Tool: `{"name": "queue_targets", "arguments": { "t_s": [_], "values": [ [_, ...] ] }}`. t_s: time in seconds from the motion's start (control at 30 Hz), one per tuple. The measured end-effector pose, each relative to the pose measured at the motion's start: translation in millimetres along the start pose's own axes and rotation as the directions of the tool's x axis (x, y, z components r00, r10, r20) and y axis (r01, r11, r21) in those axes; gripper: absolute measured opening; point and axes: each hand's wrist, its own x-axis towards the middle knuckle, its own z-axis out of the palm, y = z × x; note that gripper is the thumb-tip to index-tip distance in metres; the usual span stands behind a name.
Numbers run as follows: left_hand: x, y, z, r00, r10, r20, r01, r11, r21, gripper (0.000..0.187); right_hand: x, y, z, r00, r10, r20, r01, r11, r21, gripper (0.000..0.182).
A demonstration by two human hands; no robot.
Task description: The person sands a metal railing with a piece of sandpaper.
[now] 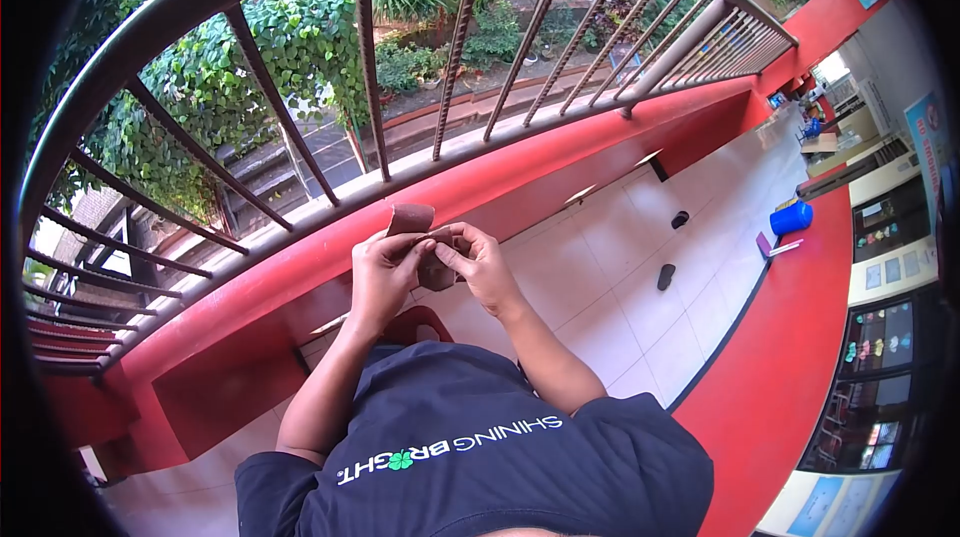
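Note:
A brown strip of thin material [411,219] is held up between both hands in front of the chest; its upper end curls above the fingers and a darker part hangs below them. My left hand [383,270] pinches it from the left, thumb and fingers closed. From the right, my right hand [474,263] closes its thumb and fingers on the same piece, the two thumbs nearly touching. What the material is cannot be made out.
A red ledge [300,275] with a metal railing [366,67] runs beyond the hands, plants behind it. Dark slippers [665,277] lie on the tiled floor [600,287]. A blue bucket [791,217] stands on the right. A red seat edge [425,322] shows below the hands.

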Motion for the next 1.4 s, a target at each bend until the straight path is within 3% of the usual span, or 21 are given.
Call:
{"name": "queue_targets", "arguments": {
  "t_s": [0.23,0.33,0.47,0.53,0.6,0.67,0.73,0.77,0.83,0.87,0.93,1.0,1.07,1.13,1.2,1.27,1.33,1.37,1.4],
  "values": [
    [9,-22,-11,0.997,-0.075,-0.02,0.075,0.997,-0.009,0.02,17,8,15,0.998,0.065,-0.007,-0.064,0.994,0.092,0.025],
    [13,-32,-14,0.991,-0.137,-0.003,0.136,0.985,-0.102,0.021,17,6,17,0.987,0.136,0.087,-0.149,0.975,0.163,0.03],
    [18,-38,-19,0.989,-0.116,0.091,0.128,0.983,-0.132,0.02,13,21,28,0.981,0.191,0.025,-0.188,0.921,0.343,0.03],
    [19,-37,-21,0.982,-0.125,0.143,0.146,0.978,-0.146,0.018,6,30,47,0.995,0.097,-0.025,-0.067,0.833,0.549,0.031],
    [18,-40,-20,0.991,-0.094,0.091,0.106,0.986,-0.127,0.017,-2,36,58,0.996,0.085,-0.025,-0.052,0.791,0.61,0.031],
    [17,-47,-18,0.993,-0.097,0.066,0.104,0.987,-0.125,0.017,-2,47,53,0.986,0.163,-0.035,-0.122,0.85,0.512,0.03],
    [21,-42,-21,0.986,-0.162,0.045,0.167,0.963,-0.211,0.019,3,41,52,0.983,0.158,-0.097,-0.091,0.864,0.495,0.03],
    [25,-43,-24,0.988,-0.147,0.051,0.154,0.964,-0.218,0.019,9,43,44,0.968,0.149,-0.2,-0.054,0.908,0.415,0.03],
    [33,-47,-33,0.995,0.096,-0.036,-0.095,0.994,0.045,0.02,22,38,20,0.934,0.117,-0.336,-0.012,0.954,0.298,0.032],
    [40,-44,-36,0.994,0.109,-0.027,-0.107,0.993,0.041,0.02,31,31,7,0.912,0.077,-0.403,0.053,0.951,0.303,0.033],
    [56,-30,-41,0.912,0.41,-0.004,-0.401,0.893,0.203,0.021,54,-1,-16,0.874,-0.027,-0.486,0.156,0.961,0.228,0.035],
    [76,-10,-38,0.888,0.458,0.035,-0.454,0.863,0.219,0.024,77,-57,-21,0.808,-0.206,-0.551,0.323,0.938,0.123,0.038],
    [101,13,-35,0.737,0.673,0.063,-0.662,0.701,0.266,0.028,97,-119,-25,0.728,-0.437,-0.528,0.498,0.867,-0.03,0.039],
    [121,33,-34,0.66,0.75,-0.029,-0.704,0.632,0.323,0.038,122,-169,-41,0.61,-0.608,-0.508,0.588,0.777,-0.224,0.035],
    [141,35,-36,0.573,0.811,-0.116,-0.696,0.556,0.455,0.048,143,-214,-38,0.507,-0.687,-0.52,0.677,0.691,-0.253,0.032],
    [157,39,-36,0.507,0.833,-0.221,-0.652,0.539,0.533,0.05,149,-239,-28,0.532,-0.684,-0.5,0.692,0.691,-0.209,0.03],
    [167,35,-36,0.484,0.812,-0.326,-0.647,0.583,0.491,0.055,164,-251,-30,0.477,-0.739,-0.475,0.666,0.657,-0.353,0.029],
    [170,24,-31,0.523,0.777,-0.35,-0.611,0.628,0.482,0.056,169,-247,-45,0.587,-0.742,-0.325,0.637,0.671,-0.38,0.031],
    [172,13,-25,0.558,0.741,-0.374,-0.573,0.67,0.472,0.057,169,-240,-29,0.539,-0.761,-0.362,0.647,0.649,-0.401,0.035]
  ]
}}
